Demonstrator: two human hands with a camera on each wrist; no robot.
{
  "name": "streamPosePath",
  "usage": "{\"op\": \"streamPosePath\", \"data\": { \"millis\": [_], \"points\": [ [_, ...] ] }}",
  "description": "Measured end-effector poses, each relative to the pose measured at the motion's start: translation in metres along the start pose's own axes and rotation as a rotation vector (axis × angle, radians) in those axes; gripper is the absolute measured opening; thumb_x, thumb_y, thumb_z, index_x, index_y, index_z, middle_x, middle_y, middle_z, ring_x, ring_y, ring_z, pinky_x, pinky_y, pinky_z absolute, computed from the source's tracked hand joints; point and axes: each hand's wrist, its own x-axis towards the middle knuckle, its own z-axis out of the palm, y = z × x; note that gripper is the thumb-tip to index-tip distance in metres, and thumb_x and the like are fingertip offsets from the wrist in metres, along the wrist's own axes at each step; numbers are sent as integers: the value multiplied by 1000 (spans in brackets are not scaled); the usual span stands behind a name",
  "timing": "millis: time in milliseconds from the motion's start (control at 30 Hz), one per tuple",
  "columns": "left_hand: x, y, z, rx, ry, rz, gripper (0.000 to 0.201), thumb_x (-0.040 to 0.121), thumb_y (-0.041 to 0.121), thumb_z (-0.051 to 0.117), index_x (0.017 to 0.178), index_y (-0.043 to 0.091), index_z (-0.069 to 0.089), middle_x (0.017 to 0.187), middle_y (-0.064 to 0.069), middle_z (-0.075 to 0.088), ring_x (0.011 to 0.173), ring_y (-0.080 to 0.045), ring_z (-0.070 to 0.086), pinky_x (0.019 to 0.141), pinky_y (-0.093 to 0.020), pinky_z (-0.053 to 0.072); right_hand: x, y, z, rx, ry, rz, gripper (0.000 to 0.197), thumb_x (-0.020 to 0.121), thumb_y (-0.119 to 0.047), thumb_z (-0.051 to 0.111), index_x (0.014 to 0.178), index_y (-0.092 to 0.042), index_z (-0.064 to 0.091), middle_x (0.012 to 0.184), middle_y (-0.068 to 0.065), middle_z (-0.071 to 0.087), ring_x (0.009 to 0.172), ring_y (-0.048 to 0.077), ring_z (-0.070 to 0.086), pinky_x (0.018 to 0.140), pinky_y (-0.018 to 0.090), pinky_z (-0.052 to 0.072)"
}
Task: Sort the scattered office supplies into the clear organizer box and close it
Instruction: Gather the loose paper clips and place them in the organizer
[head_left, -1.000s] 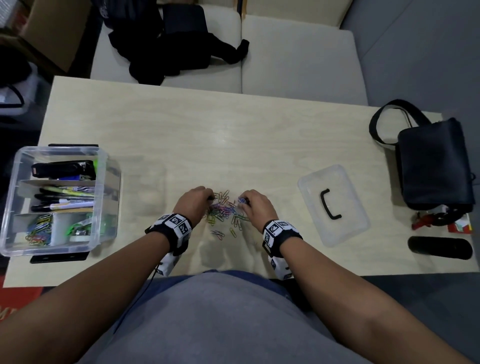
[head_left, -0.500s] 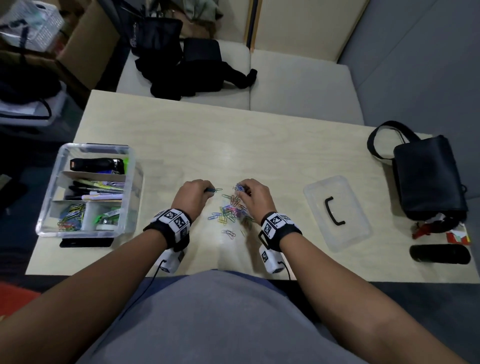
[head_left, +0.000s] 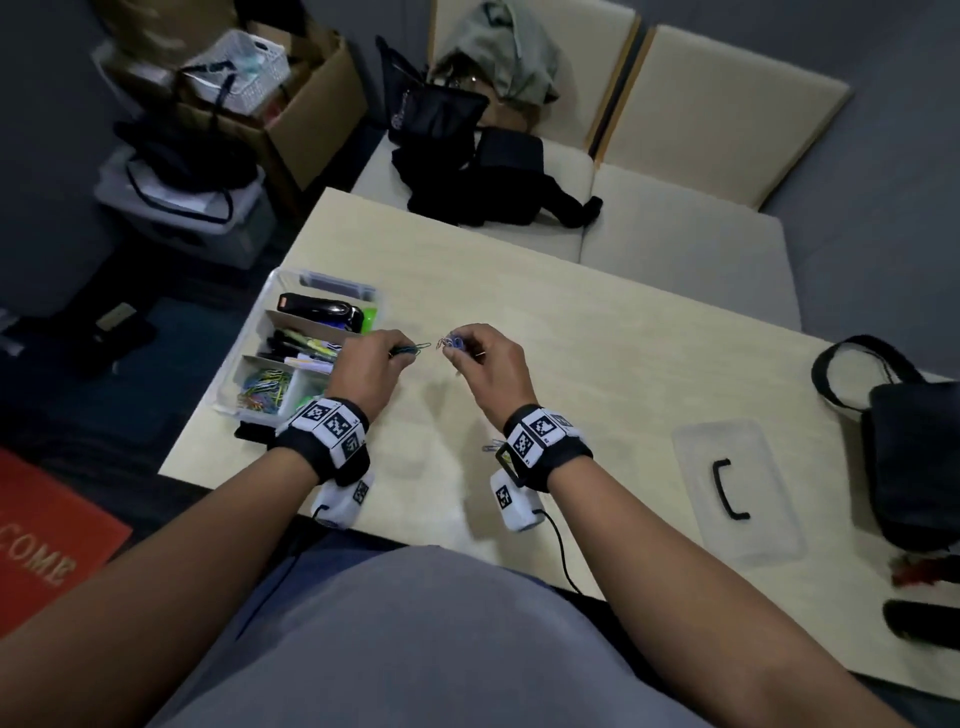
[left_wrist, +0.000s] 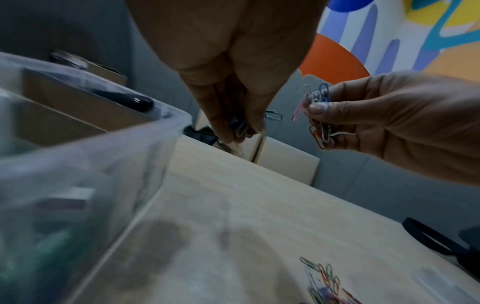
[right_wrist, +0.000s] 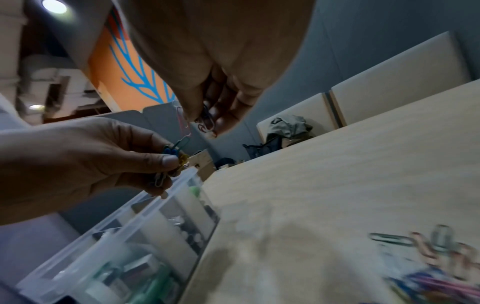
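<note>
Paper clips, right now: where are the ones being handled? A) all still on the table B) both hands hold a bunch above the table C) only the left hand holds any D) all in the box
B: the left hand and the right hand each pinch paper clips in the air; a few more lie on the table.

Table (head_left: 597, 332): pale wood-grain top, filling the middle of the head view.
Left edge: clear organizer box (head_left: 236, 374), lid off, sitting on the table.
Under the box: a flat black thing (head_left: 249, 432), peeking out at the near side.
Centre, near edge: loose coloured paper clips (left_wrist: 327, 283).
Right: clear lid (head_left: 737, 483) with black handle, lying flat.
Far right: black bag (head_left: 914, 457); a dark cylinder (head_left: 919, 621) nearer the edge.
</note>
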Motion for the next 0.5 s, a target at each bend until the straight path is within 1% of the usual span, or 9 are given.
{"op": "streamPosePath", "data": {
  "millis": [100, 167, 233, 300, 367, 433, 500],
  "points": [
    [-7, -17, -27, -19, 94, -44, 11, 87, 19, 68, 95, 14, 74, 84, -5, 73, 77, -23, 67, 72, -30, 51, 7, -17, 27, 18, -51, -42, 6, 87, -17, 69, 92, -15, 67, 86, 2, 67, 77, 23, 63, 76, 47, 54],
    [-14, -32, -45, -33, 155, -112, 12, 88, 19, 68, 98, 15, 74, 84, -6, 72, 77, -22, 66, 73, -29, 52, 10, -28, 46, 16, -101, -71, 6, 88, -16, 69, 93, -14, 68, 86, 1, 66, 77, 23, 63, 76, 47, 54],
    [-22, -50, -60, -24, 204, -173, 13, 88, 19, 68, 100, 15, 73, 86, -6, 71, 79, -21, 64, 74, -25, 49, 13, -37, 64, 14, -141, -92, 9, 88, -15, 69, 96, -13, 68, 87, 0, 66, 78, 22, 63, 77, 46, 54],
    [-28, -69, -74, -9, 237, -202, 13, 88, 19, 68, 100, 15, 73, 87, -6, 72, 82, -22, 65, 75, -24, 46, 15, -46, 78, 13, -166, -109, 12, 87, -13, 70, 99, -11, 68, 89, 0, 66, 80, 21, 63, 79, 44, 55],
    [-34, -88, -85, 3, 249, -248, 11, 87, 18, 68, 96, 15, 74, 85, -7, 72, 81, -24, 66, 73, -25, 46, 16, -56, 92, 4, -183, -138, 13, 87, -10, 70, 100, -8, 69, 91, 2, 67, 82, 20, 63, 81, 41, 54],
    [-40, -103, -92, 28, 238, -297, 10, 86, 19, 68, 94, 17, 74, 82, -8, 72, 79, -25, 66, 72, -28, 48, 18, -63, 106, 3, -209, -147, 13, 87, -9, 70, 99, -7, 69, 93, 3, 67, 84, 19, 63, 81, 39, 54],
    [-43, -113, -93, 72, 194, -332, 9, 86, 19, 68, 92, 17, 73, 79, -8, 71, 76, -26, 66, 70, -31, 51, 21, -67, 121, 10, -245, -134, 12, 87, -12, 70, 99, -11, 69, 93, 1, 68, 84, 19, 65, 80, 42, 55]
  ]
}}
